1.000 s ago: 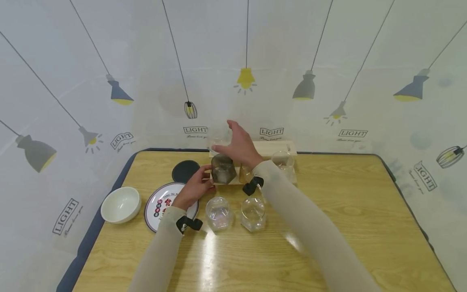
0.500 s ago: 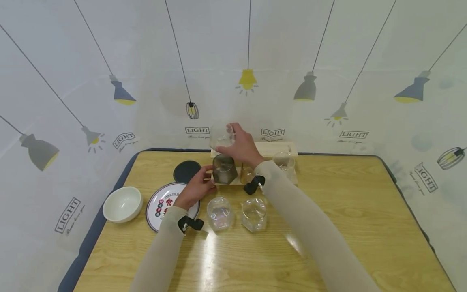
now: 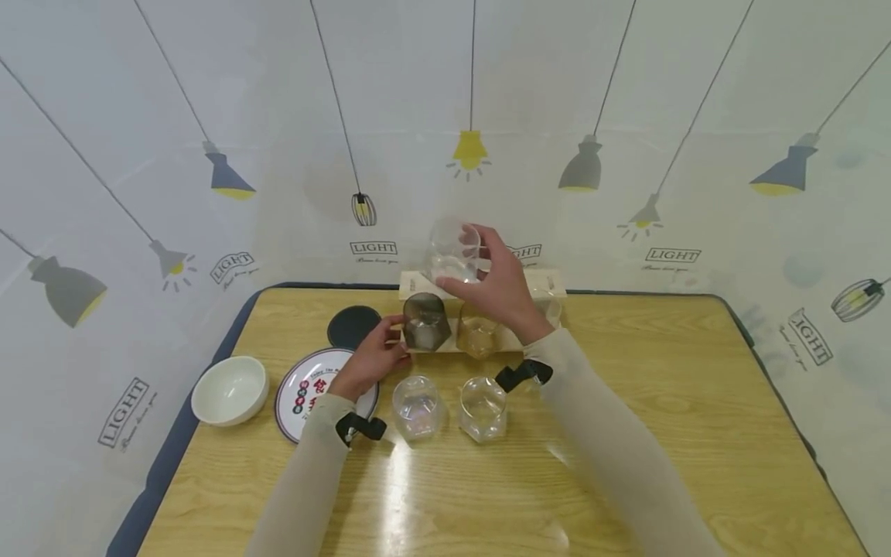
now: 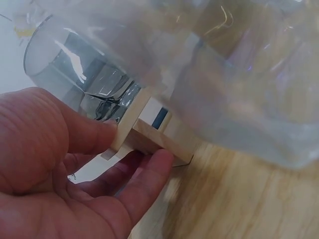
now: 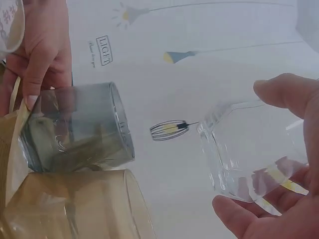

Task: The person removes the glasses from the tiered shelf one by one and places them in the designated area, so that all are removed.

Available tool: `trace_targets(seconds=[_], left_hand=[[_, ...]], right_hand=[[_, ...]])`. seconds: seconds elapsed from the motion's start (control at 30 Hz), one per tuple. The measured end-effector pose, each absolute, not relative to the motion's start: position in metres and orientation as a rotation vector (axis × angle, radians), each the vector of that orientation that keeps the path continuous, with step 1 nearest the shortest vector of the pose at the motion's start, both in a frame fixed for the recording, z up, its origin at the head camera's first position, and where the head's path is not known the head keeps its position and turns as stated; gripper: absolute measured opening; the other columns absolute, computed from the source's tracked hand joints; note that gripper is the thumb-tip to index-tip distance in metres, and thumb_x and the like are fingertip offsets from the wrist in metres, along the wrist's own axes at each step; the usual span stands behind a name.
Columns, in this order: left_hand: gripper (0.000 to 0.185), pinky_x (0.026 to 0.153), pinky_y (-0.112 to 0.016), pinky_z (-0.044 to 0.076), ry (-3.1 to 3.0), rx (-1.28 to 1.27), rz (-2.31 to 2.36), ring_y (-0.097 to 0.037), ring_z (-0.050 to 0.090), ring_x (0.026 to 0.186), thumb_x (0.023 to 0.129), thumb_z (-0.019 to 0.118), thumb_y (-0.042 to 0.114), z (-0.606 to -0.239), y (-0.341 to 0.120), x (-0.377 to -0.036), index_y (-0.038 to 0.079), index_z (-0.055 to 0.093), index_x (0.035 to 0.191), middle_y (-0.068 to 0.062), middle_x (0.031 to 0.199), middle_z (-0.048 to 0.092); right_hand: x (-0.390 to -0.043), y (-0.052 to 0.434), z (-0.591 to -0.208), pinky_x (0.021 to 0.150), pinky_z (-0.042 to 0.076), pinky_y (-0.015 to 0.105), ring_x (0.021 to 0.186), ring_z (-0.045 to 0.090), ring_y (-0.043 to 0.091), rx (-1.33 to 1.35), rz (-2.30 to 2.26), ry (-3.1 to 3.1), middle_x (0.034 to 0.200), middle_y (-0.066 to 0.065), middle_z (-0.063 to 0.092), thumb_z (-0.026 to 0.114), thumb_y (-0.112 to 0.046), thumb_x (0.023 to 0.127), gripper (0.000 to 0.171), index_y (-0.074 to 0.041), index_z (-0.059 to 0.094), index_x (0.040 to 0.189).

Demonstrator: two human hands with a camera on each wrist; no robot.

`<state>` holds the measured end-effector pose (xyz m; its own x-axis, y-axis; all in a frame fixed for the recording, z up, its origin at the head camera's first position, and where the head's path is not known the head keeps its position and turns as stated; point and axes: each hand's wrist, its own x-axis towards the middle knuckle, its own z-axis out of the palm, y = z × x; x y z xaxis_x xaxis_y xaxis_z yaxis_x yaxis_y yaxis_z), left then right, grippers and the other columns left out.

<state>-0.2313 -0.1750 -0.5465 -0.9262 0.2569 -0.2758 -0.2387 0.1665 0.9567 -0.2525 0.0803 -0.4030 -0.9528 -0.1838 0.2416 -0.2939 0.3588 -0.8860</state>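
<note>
Clear glass (image 3: pixel 454 252) was gripped above the wooden rack (image 3: pixel 418 283) by the right hand (image 3: pixel 497 282), four more glasses stood below, and only the left wrist view showed the left hand (image 4: pixel 70 174) pinching the rack's corner.

The clear glass (image 3: pixel 454 254) is sitting in the grip of the right hand (image 3: pixel 497 285), raised above the wooden rack (image 3: pixel 465 347) at the far edge of the table. It is transparent, faceted near its thick base, empty, and tilting, with thumb and fingers curling round its sides. The wooden rack is pale and low; the left hand (image 3: pixel 367 360) is pinching its left end. A smoky grey glass (image 3: pixel 425 322) is standing on that end.
</note>
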Motion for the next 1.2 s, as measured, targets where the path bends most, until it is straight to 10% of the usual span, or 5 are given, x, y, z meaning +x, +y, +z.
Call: trace_targets(seconds=[0.33, 0.77, 1.2], left_hand=[[0.056, 0.106, -0.043, 0.06, 2.064, 0.024, 1.832, -0.037, 0.057, 0.133, 0.109, 0.051, -0.001, -0.547, -0.176, -0.232, 0.015, 0.036, 0.161, -0.028, 0.154, 0.044], [0.056, 0.108, -0.043, 0.059, 2.074, 0.02, 1.819, -0.038, 0.055, 0.136, 0.109, 0.052, 0.0, -0.549, -0.175, -0.23, 0.016, 0.037, 0.16, -0.027, 0.154, 0.045], [0.055, 0.109, -0.044, 0.059, 2.094, 0.027, 1.808, -0.038, 0.054, 0.137, 0.109, 0.052, 0.0, -0.547, -0.175, -0.228, 0.016, 0.038, 0.159, -0.027, 0.154, 0.044]], right_hand=[[-0.204, 0.121, -0.415, 0.103, 0.06, 0.051, 0.127, 0.059, 0.029, 0.574, 1.757, -2.313, 0.147, 0.01, 0.057, 0.091, -0.014, 0.081, 0.085, -0.018, 0.049, 0.155], [-0.144, 0.172, -0.464, 0.099, 0.062, 0.025, 0.12, 0.062, 0.028, 0.69, 1.776, -2.195, 0.138, 0.02, 0.059, 0.09, 0.011, 0.07, 0.087, -0.002, 0.053, 0.148], [-0.106, 0.211, -0.516, 0.099, 0.06, 0.023, 0.121, 0.063, 0.024, 0.565, 1.574, -2.518, 0.134, 0.012, 0.064, 0.093, -0.005, 0.076, 0.082, -0.008, 0.051, 0.146]])
